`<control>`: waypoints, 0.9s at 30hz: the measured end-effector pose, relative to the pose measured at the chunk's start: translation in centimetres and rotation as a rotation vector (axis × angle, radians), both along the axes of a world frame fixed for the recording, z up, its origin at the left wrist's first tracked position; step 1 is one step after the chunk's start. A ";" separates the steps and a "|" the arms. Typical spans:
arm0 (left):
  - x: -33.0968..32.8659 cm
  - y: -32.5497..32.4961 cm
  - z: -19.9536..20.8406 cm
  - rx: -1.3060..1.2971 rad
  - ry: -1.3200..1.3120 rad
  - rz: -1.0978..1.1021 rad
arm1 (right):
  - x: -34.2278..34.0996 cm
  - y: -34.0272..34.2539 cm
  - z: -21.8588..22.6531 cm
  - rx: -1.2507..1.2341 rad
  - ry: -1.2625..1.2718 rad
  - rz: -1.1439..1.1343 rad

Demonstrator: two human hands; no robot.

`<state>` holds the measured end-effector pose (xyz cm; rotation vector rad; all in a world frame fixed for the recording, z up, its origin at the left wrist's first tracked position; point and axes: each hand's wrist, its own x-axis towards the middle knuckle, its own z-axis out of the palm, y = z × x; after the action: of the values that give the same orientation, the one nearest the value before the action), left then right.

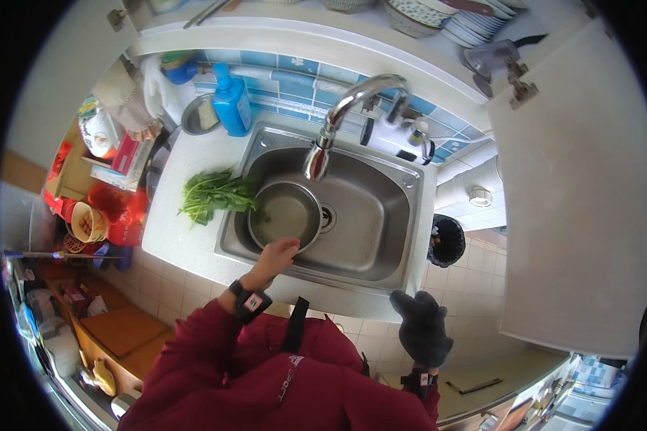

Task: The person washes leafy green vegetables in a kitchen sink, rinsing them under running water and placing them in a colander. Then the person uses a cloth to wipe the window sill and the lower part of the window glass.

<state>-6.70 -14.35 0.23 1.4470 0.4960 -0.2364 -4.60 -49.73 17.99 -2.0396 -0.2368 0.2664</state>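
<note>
My bare left hand (274, 260) is at the near rim of a round metal bowl (289, 208), its fingers closed over the edge. The bowl holds water and stands in the left part of the steel sink (370, 248). Leafy greens (212, 195) lie on the counter left of the sink, their stems reaching over its edge to the bowl. My right hand (423, 332), in a dark grey glove, is by the counter's front right corner. Its thumb stands apart from the fingers, with nothing seen in it. Above the bowl and drain hangs the chrome faucet (323, 144).
A blue bottle (231, 104) and a small metal dish (200, 115) stand at the counter's back left. An open cabinet door (579, 194) juts in at the right, near a black-lined bin (446, 241). Dishes (474, 27) fill the shelf above. An orange-brown cabinet (122, 330) is at lower left.
</note>
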 end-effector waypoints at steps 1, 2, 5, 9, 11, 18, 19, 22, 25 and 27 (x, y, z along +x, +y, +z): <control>1.4 0.8 -2.1 0.015 0.020 -0.031 | 0.8 1.7 0.2 0.057 0.034 -0.034; 2.9 0.9 -4.3 0.022 0.047 -0.027 | 1.6 3.3 0.3 0.077 0.054 -0.071; 7.3 0.7 -10.7 0.090 0.177 -0.229 | 3.4 6.9 0.3 0.309 0.161 -0.226; 10.9 -1.5 -16.8 0.101 0.266 -0.339 | 4.7 7.6 0.4 0.737 0.550 -0.161; 11.8 -2.6 -18.6 0.013 0.287 -0.393 | 5.5 7.1 -0.4 0.536 0.490 -0.071; 11.9 -6.0 -18.8 0.265 0.091 -0.520 | 9.0 7.5 -3.2 -0.483 -0.116 0.253; 11.7 -6.5 -18.5 0.187 0.095 -0.498 | 9.6 8.1 -3.2 -0.463 -0.080 0.258; 11.2 -7.1 -17.7 -0.006 0.207 -0.597 | 12.5 11.1 -4.1 -0.470 -0.079 0.374; 10.8 -7.3 -16.4 -0.081 0.126 -0.725 | 14.5 14.2 -4.8 -0.393 -0.129 0.429; 10.9 -7.1 -15.2 -0.210 0.054 -0.813 | 15.0 15.7 -5.6 -0.514 -0.285 0.485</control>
<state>4.15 -21.47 -14.97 1.3718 -0.1032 -0.9450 10.37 -34.05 12.43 -2.5058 -0.9259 0.3608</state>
